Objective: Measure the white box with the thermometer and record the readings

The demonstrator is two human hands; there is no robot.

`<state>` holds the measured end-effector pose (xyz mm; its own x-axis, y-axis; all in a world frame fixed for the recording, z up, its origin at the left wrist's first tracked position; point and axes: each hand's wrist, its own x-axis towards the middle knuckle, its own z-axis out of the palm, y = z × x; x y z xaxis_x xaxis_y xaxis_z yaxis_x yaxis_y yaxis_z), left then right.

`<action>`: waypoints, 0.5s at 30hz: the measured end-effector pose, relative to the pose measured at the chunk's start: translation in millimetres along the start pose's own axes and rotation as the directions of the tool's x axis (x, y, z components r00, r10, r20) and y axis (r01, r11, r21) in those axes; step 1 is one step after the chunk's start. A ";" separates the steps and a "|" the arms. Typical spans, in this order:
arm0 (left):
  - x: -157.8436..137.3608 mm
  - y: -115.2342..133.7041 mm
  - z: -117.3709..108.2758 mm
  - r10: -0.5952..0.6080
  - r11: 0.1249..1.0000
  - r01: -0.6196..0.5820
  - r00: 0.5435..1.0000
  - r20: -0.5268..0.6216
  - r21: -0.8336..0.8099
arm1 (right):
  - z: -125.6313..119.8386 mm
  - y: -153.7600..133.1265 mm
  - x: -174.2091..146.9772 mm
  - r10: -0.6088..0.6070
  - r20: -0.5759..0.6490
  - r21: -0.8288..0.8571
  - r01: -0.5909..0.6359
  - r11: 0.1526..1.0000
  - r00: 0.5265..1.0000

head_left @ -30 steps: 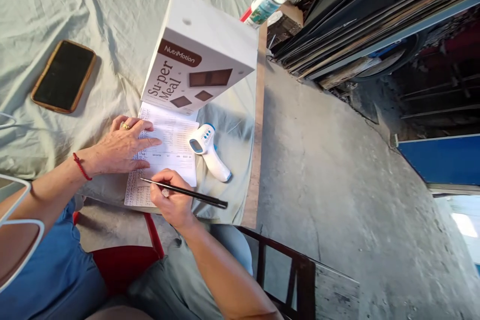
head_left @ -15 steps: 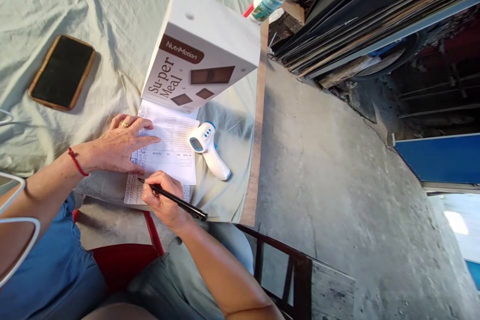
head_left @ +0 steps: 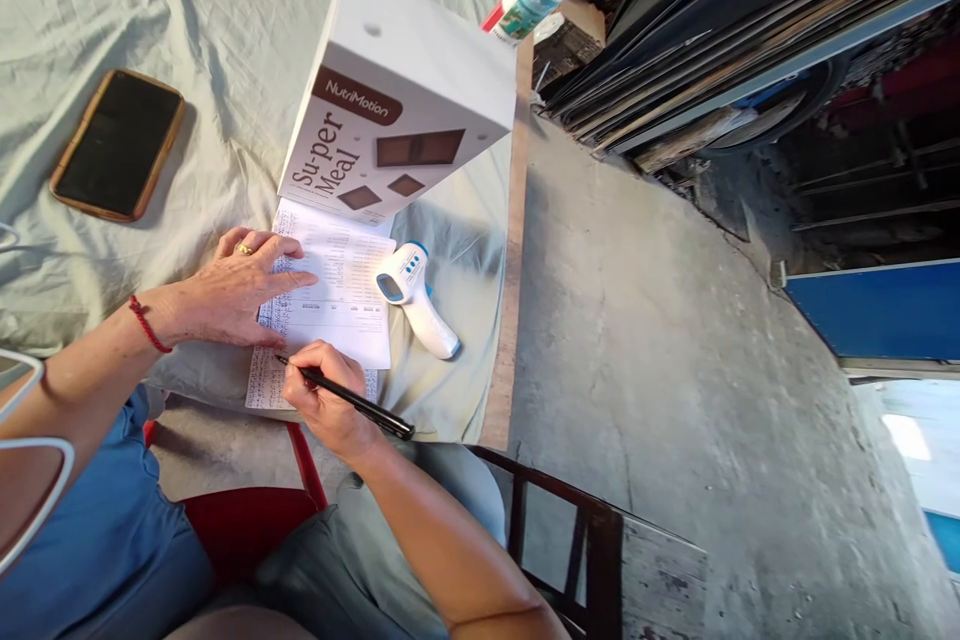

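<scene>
Since the first frame, the rear end of the black pen (head_left: 386, 418) has been swung toward the near edge of the cloth-covered counter (head_left: 225, 0), and the right hand (head_left: 334, 410) has been shifted slightly leftward. Near the counter's right edge, a white box (head_left: 420, 60) is stood upright beyond the writing area. Against the near edge, within easy reach, a handwritten sheet (head_left: 262, 385) is laid, partly covered by a printed sheet (head_left: 345, 320). Across both, the left hand (head_left: 236, 292) is rested with fingers spread, presumably so that slipping is prevented. Farther left, a phone (head_left: 118, 145) is laid flat, well apart, where writing is not obstructed. Between the printed sheet and the right edge, a thermometer (head_left: 420, 305) is set. The pen is pinched low by the right fingers, seemingly for fine control; whether its tip is pressed to paper cannot be told.
</scene>
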<state>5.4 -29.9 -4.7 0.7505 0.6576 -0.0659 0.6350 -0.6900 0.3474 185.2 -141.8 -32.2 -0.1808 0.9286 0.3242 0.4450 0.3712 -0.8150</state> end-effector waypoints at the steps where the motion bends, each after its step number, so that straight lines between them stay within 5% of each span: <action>1: 0.1 -0.2 -0.2 0.003 1.000 -0.003 1.000 -0.003 -0.004 | -0.3 -0.2 0.0 0.007 0.014 -0.003 -0.007 1.000 1.000; 15: -0.6 -3.3 1.6 0.018 0.999 -0.019 0.999 -0.031 -0.029 | -1.6 1.8 -3.0 0.032 0.011 -0.005 -0.032 0.999 0.999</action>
<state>3.2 -28.5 -7.3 0.7559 0.6540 -0.0308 0.6150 -0.6931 0.3760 187.9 -143.8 -33.8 -0.1765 0.9398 0.2927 0.4551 0.3416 -0.8223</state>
